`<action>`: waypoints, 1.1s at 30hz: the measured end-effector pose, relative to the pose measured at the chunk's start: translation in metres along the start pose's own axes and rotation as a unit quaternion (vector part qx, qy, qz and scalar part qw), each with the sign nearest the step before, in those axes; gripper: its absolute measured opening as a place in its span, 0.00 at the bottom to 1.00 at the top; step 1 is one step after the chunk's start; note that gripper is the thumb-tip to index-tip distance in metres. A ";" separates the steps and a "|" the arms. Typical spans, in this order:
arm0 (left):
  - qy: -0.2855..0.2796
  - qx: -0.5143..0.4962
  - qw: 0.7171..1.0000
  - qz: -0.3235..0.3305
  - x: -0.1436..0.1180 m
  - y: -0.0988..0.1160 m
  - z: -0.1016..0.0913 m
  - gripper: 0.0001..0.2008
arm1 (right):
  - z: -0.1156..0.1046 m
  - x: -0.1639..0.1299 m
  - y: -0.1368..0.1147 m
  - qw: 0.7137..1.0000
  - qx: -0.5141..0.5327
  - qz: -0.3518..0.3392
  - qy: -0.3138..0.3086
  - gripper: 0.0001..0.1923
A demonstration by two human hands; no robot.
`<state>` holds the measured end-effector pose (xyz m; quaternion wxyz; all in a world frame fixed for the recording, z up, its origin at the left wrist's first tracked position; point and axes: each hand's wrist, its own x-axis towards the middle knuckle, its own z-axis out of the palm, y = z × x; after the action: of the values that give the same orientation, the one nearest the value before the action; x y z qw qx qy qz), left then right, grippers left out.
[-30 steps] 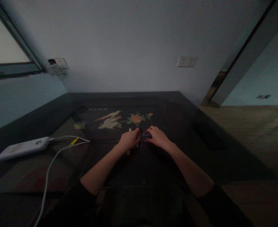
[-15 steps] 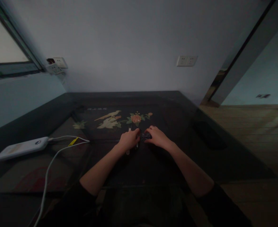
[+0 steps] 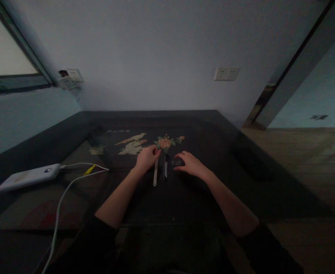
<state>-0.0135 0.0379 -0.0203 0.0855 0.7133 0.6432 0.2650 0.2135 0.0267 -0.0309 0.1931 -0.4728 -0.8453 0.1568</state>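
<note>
Dim room: a pale wall (image 3: 161, 49) with sockets (image 3: 226, 74) rises beyond the hands, a window (image 3: 4, 61) far to their left, wooden floor (image 3: 304, 160) to their right.

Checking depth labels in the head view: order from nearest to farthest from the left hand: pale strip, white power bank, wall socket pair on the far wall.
1. Pale strip: lies on the dark table just right of the left hand, its far end at the fingertips.
2. White power bank: far left on the table, cable attached.
3. Wall socket pair: up on the far wall, to the right.
</note>
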 end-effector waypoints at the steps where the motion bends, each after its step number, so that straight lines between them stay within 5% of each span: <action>1: 0.020 -0.012 1.000 -0.011 0.004 -0.009 0.002 0.14 | 0.000 0.002 0.005 0.999 0.025 0.003 0.022 0.18; 5: 0.074 -0.079 0.993 -0.042 0.018 -0.041 0.014 0.17 | -0.003 0.012 0.035 0.978 0.119 0.078 0.156 0.10; 10: 0.088 -0.094 0.990 -0.054 0.026 -0.055 0.024 0.18 | -0.007 0.017 0.070 0.941 0.098 0.160 0.282 0.16; 33: 0.037 -0.073 0.995 -0.059 0.028 -0.058 0.028 0.16 | 0.003 0.019 0.073 0.961 0.044 0.184 0.203 0.13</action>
<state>-0.0501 0.0798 -0.0635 0.1294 0.6557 0.6659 0.3316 0.2572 0.0793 -0.0630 0.3489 -0.6329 -0.6792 0.1280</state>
